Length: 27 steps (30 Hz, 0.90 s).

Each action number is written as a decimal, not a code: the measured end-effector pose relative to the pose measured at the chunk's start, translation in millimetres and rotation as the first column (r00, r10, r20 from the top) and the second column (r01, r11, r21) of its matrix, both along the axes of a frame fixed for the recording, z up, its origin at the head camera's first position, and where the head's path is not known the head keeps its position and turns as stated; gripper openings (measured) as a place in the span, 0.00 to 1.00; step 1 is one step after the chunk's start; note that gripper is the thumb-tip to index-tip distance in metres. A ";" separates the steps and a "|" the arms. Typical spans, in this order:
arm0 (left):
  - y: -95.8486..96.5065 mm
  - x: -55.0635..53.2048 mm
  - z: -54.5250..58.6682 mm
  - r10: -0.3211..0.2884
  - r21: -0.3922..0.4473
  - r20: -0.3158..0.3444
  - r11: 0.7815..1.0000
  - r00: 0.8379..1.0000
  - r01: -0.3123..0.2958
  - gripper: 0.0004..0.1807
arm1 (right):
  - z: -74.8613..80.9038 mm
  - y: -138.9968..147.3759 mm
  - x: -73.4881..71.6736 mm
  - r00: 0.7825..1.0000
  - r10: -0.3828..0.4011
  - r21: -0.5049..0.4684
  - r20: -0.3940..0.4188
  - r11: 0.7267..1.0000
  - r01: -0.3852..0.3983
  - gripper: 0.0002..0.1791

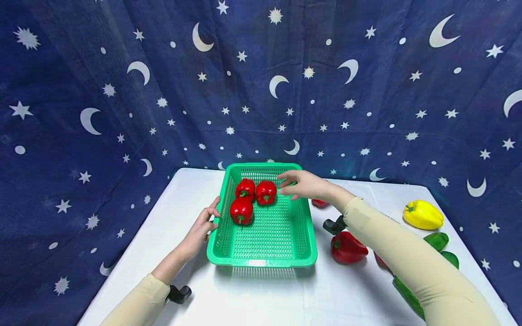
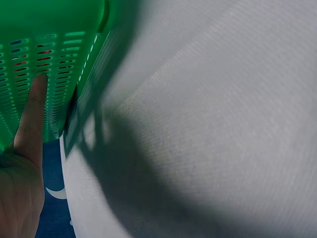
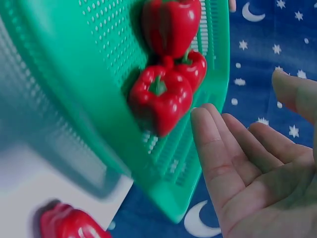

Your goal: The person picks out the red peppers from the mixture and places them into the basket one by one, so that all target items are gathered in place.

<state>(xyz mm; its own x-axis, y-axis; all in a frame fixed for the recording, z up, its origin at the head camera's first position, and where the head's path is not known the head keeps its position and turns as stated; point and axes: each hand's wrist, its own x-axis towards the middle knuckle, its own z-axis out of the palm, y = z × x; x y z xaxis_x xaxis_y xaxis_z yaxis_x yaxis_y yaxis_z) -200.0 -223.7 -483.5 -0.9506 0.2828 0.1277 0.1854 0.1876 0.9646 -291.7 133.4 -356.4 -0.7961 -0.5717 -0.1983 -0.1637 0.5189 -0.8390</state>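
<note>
A green plastic basket (image 1: pixel 261 262) with slotted walls stands on the white table. Three red bell peppers sit together toward its back left: a rear one (image 1: pixel 245 188), one to its right (image 1: pixel 266 192) and a front one (image 1: pixel 241 211). My left hand (image 1: pixel 200 230) grips the basket's left rim, with fingers over the edge and the thumb (image 2: pixel 33 109) against the outer wall in the left wrist view. Over the basket's back right side hovers my right hand (image 1: pixel 303 185), fingers spread and holding nothing. In the right wrist view its fingertips (image 3: pixel 202 116) point toward the peppers.
To the basket's right lie a large red pepper (image 1: pixel 348 247), another red pepper (image 1: pixel 319 203) partly behind the right wrist, and a yellow pepper (image 1: pixel 423 214). Green vegetables (image 1: pixel 436 241) sit at the right edge, partly under the right sleeve (image 1: pixel 408 258). A starry blue cloth (image 1: pixel 261 113) hangs behind.
</note>
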 end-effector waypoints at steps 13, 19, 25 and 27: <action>0.8 -0.2 -1.7 0.000 0.009 0.011 1.000 1.000 0.000 0.12 | -5.4 48.3 -0.7 0.995 -0.089 -0.046 -0.034 0.995 0.087 0.33; 0.9 0.0 -2.0 0.007 0.014 0.016 1.000 1.000 -0.007 0.13 | -8.8 69.4 -3.7 0.984 -0.154 -0.005 -0.092 0.988 0.154 0.34; 1.7 0.5 -1.8 0.015 0.014 0.017 1.000 1.000 -0.015 0.13 | -17.4 93.2 -10.4 0.964 -0.233 -0.004 -0.129 0.972 0.234 0.34; 1.9 0.7 -1.6 0.015 0.013 0.015 1.000 1.000 -0.016 0.13 | -20.6 99.9 -12.4 0.958 -0.250 -0.001 -0.141 0.968 0.253 0.34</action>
